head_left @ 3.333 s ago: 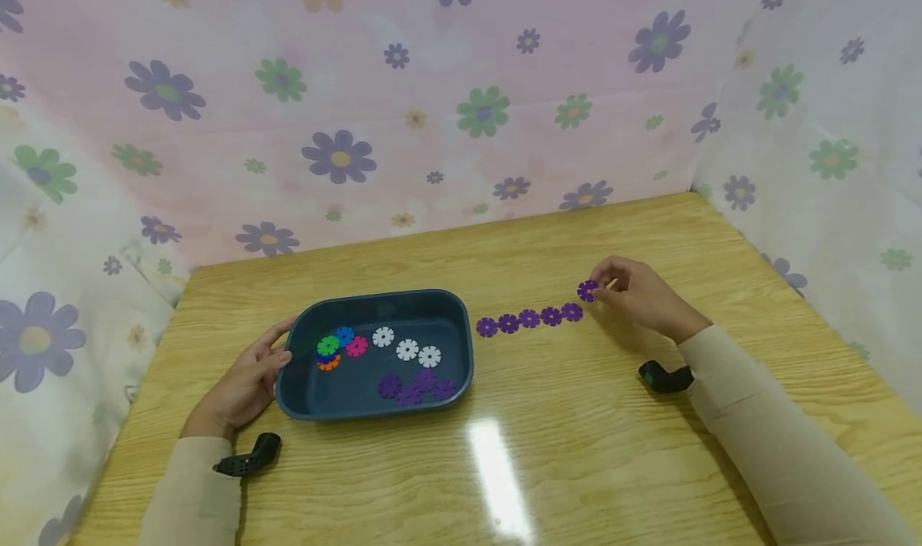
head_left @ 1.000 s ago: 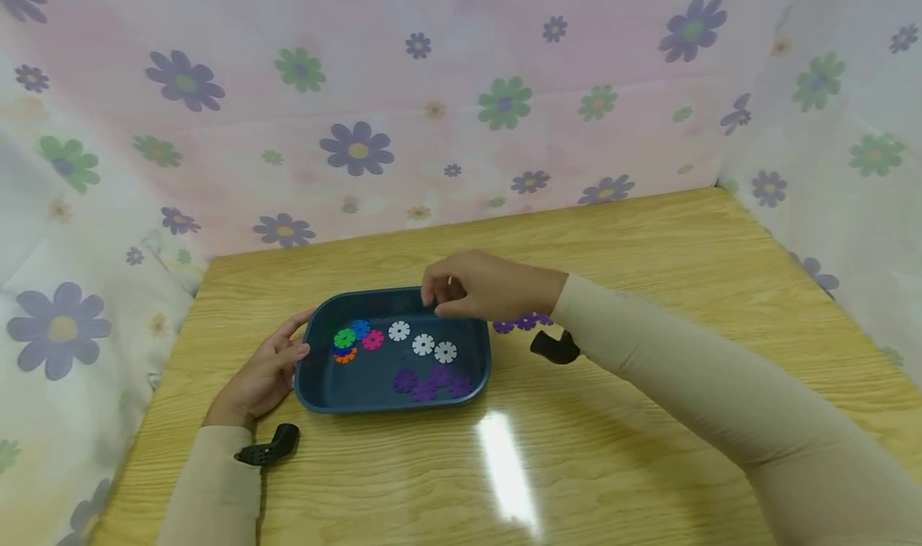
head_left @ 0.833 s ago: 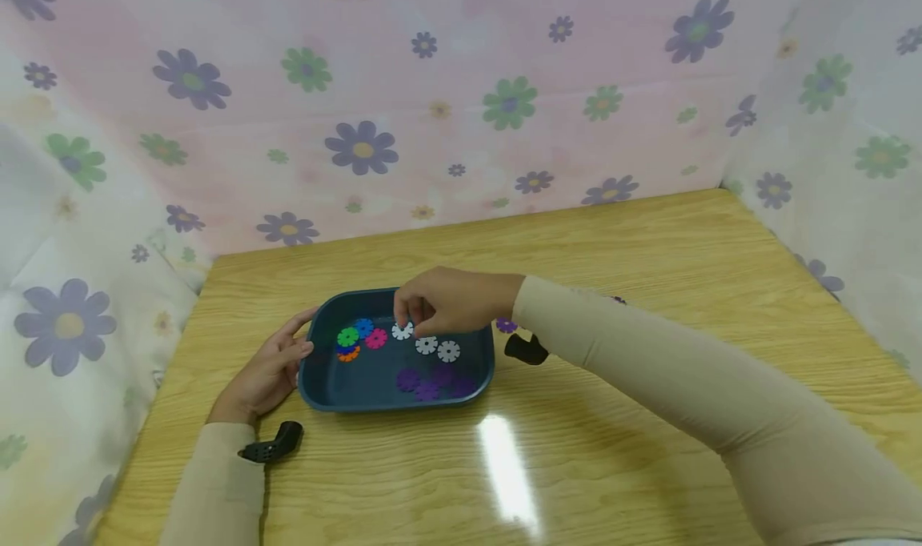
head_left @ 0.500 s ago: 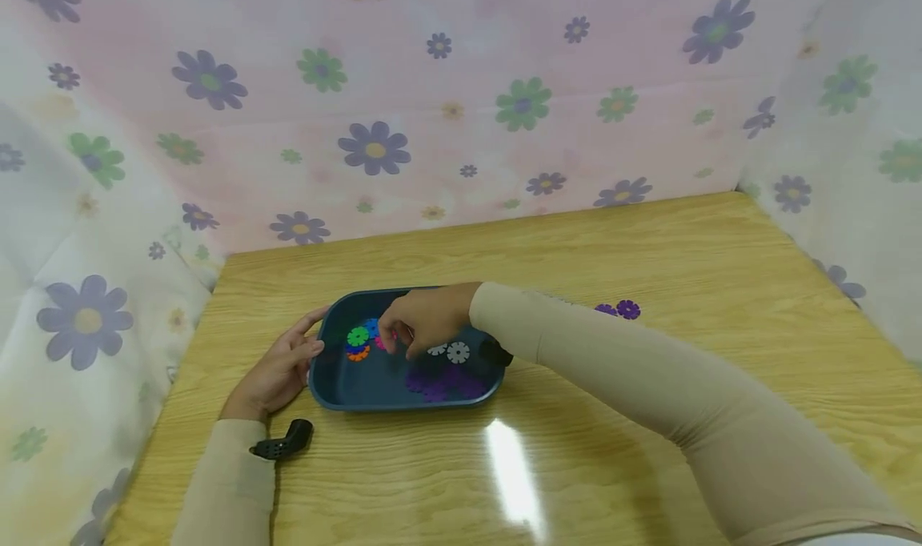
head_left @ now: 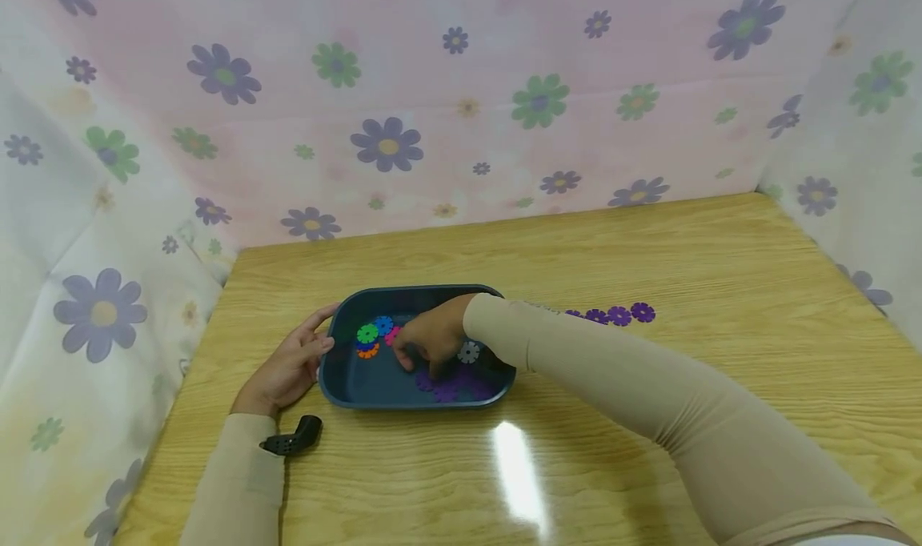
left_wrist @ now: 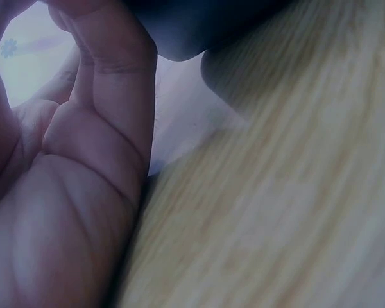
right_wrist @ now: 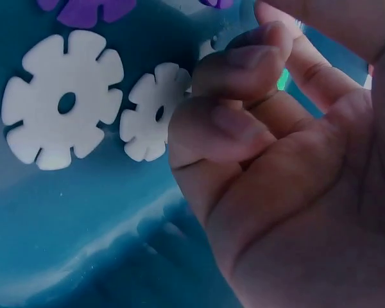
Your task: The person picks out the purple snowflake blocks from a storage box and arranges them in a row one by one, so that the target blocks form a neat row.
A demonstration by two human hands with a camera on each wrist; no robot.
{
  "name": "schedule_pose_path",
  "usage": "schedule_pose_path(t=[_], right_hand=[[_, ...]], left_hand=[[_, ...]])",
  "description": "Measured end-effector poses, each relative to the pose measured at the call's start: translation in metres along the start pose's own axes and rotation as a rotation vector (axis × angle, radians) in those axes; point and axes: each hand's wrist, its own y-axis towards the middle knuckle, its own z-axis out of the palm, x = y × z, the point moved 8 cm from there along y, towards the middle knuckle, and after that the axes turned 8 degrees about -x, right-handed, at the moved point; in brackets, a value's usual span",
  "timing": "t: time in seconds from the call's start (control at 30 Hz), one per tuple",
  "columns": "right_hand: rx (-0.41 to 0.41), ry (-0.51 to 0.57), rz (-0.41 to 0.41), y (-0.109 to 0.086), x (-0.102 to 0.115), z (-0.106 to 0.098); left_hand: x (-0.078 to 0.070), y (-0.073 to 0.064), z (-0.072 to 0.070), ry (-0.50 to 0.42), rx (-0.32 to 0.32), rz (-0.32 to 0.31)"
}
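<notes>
A dark blue plastic tray (head_left: 418,405) sits on the table, holding notched snowflake discs. My left hand (head_left: 288,370) grips its left end, thumb at the rim. Reaching down inside, my right hand (head_left: 438,331) has its thumb and index finger apart above the purple discs (head_left: 446,391); no disc shows between them. The right wrist view has its outer fingers bent, beside a white disc (right_wrist: 45,115). Green (head_left: 367,334), blue (head_left: 385,325), orange (head_left: 368,352) and pink (head_left: 392,336) discs lie towards the tray's left. Some white discs are hidden by my right hand in the head view.
Right of the tray, a row of purple discs (head_left: 619,315) lies on the wooden table (head_left: 612,466), partly covered by my right sleeve (head_left: 648,394). A flower-print cloth (head_left: 432,74) rises behind and at both sides.
The right hand held a purple disc at the row's right end, then came back without it, crossed left and lowered into the tray. My left hand keeps its grip on the tray.
</notes>
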Motion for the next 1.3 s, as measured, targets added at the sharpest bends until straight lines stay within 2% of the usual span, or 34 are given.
schedule_pose_path(t=[0.67,0.9,1.1,1.3], right_hand=[[-0.02,-0.028,0.0,0.006,-0.001,0.004],[-0.042,-0.058,-0.029,0.006,0.002,0.002],[-0.063,-0.044,-0.051,0.004,0.004,-0.002],[-0.095,0.014,-0.074,-0.004,0.006,-0.013]], left_hand=[[-0.001,0.001,-0.001,-0.005,-0.01,-0.002],[-0.002,0.0,0.0,-0.01,-0.009,-0.007],[-0.001,-0.001,0.0,-0.012,-0.002,-0.01],[-0.001,-0.001,0.001,-0.03,0.015,-0.004]])
